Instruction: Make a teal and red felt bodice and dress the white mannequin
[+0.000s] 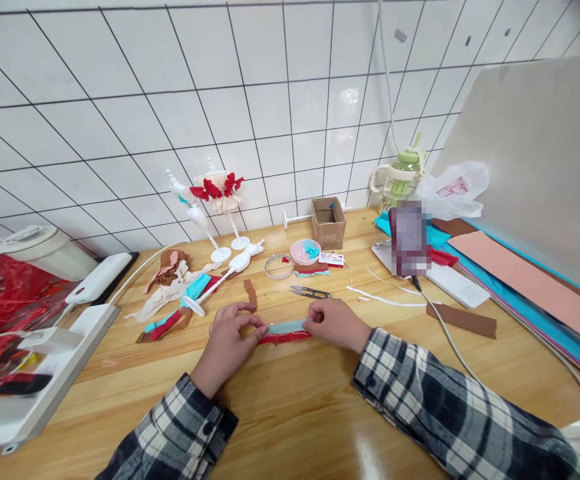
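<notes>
Both hands rest on the wooden table [320,400] and pinch the ends of a short stack of fabric strips [286,331], light blue on top and red beneath. My left hand [229,341] grips the left end with curled fingers. My right hand [336,323] holds the right end between thumb and fingers. Small thread snips [309,292] lie just beyond the strips. A brown fabric scrap [251,293] lies behind my left hand.
Doll figures on stands [215,200], fabric scraps [170,293], a tape ring [279,266], a pink bowl [305,252], a small cardboard box [329,222], a phone on a stand [410,240], coloured felt sheets [530,293], a green bottle [400,177], a power strip [35,373].
</notes>
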`<state>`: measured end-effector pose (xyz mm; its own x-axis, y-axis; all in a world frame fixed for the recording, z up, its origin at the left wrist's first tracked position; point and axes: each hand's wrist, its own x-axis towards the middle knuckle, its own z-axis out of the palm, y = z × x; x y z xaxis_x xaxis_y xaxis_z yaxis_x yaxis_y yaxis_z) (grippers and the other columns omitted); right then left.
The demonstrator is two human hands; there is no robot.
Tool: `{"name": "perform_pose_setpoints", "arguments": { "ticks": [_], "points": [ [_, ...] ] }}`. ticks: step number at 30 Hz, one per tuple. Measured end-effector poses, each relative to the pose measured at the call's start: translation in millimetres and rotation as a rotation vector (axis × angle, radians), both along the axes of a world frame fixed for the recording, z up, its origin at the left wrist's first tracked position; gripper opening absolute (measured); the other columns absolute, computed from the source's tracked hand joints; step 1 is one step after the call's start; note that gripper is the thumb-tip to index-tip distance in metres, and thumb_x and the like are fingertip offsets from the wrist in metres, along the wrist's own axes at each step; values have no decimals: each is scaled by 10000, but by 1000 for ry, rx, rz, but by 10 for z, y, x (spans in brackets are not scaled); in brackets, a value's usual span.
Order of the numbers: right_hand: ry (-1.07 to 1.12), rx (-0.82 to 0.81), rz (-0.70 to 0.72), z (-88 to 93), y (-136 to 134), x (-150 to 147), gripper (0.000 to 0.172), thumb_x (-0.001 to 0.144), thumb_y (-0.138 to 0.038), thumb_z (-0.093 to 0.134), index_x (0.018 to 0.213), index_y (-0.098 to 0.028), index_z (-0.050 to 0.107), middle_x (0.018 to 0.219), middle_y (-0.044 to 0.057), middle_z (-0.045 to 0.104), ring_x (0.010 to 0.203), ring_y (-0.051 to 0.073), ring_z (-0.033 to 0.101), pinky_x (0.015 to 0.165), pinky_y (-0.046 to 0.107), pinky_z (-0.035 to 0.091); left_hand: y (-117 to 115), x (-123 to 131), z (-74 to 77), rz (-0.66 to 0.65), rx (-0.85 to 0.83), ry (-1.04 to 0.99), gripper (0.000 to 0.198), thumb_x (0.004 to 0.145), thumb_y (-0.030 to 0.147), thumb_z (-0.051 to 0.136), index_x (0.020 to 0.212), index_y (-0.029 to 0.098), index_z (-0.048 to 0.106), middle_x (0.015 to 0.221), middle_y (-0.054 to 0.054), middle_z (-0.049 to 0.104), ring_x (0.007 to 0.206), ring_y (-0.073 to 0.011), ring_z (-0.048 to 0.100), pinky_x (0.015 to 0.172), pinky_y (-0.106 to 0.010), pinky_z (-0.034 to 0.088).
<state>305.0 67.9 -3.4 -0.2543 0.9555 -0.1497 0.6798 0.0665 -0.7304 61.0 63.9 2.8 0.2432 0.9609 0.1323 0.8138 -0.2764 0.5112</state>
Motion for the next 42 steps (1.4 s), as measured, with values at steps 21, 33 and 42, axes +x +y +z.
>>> {"name": "perform_pose_setpoints", "arguments": {
  "ticks": [21,33,42],
  "points": [
    [-260,24,41,18,-54,-78,158,763,-346,607,695,-209,647,701,-15,645,640,121,518,541,233,285,116,-86,-77,-46,-112,54,300,799,491,559,738,234,702,1235,-55,607,1164,-277,499,1017,-439,342],
    [-293,-4,33,34,-41,-89,167,758,-389,622,726,-231,668,745,-13,663,678,136,537,553,243,291,160,-131,-63,-73,-180,37,278,778,479,587,740,236,716,1274,-55,567,1201,-285,481,1030,-431,342],
    [-346,-1,29,44,-48,-119,174,760,-395,609,740,-233,669,771,4,675,714,147,550,565,247,284,113,-96,-97,-60,-83,124,221,802,418,569,742,235,677,1251,-61,573,1160,-301,487,985,-479,345]
  ]
}}
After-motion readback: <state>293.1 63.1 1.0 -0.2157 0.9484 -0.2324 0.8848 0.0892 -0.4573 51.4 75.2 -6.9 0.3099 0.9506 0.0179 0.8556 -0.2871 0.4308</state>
